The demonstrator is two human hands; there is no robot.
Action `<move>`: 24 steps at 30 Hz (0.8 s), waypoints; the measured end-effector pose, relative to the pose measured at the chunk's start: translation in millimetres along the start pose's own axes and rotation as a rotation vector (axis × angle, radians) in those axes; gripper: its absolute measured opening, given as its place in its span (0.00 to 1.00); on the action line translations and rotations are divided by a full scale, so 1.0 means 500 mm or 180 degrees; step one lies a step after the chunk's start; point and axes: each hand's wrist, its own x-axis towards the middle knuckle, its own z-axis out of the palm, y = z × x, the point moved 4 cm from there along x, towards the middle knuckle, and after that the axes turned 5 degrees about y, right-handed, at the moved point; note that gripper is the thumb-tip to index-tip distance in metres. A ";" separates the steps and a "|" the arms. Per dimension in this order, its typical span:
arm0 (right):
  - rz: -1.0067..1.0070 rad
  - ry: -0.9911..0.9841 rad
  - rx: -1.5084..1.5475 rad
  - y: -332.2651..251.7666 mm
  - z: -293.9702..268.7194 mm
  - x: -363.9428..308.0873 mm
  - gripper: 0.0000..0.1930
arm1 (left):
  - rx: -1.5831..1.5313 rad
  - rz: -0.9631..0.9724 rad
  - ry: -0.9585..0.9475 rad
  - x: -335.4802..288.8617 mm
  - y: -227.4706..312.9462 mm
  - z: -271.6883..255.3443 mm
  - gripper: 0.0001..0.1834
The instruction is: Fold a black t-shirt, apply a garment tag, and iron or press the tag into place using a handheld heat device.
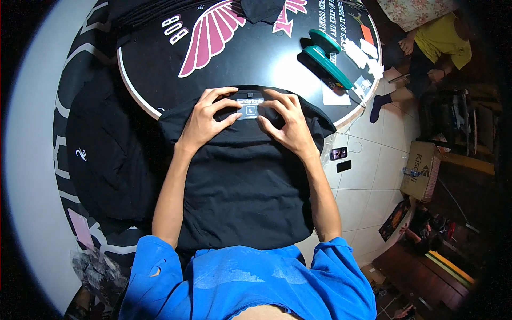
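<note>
At collar of black shirt (242, 176): left hand (205, 114) and right hand (285, 121) press neck label (249, 108) flat with fingertips, fingers spread; shirt draped over round table (160, 74) edge, green tool (326, 56) beyond label.

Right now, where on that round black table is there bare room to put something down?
The widest free patch on the round table lies between the black shirt under both hands and the pink wing design. The right side is crowded: a teal tool and white paper slips.
</note>
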 end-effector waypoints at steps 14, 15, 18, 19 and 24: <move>0.0002 0.0020 -0.0053 0.002 0.004 -0.002 0.17 | -0.0004 -0.0034 -0.0008 -0.002 -0.003 0.001 0.15; 0.0001 0.0021 -0.0052 0.003 0.005 -0.002 0.17 | -0.0003 -0.0034 -0.0007 -0.001 -0.003 0.001 0.15; 0.0009 0.0020 -0.0058 0.004 0.005 -0.002 0.17 | -0.0013 -0.0001 0.0012 -0.001 -0.002 0.001 0.16; 0.0009 0.0020 -0.0048 0.003 0.005 -0.003 0.17 | -0.0013 -0.0015 -0.0005 -0.001 -0.003 0.001 0.16; 0.0017 0.0021 -0.0049 0.003 0.005 -0.003 0.17 | 0.0031 0.0046 0.0013 -0.001 -0.003 0.002 0.16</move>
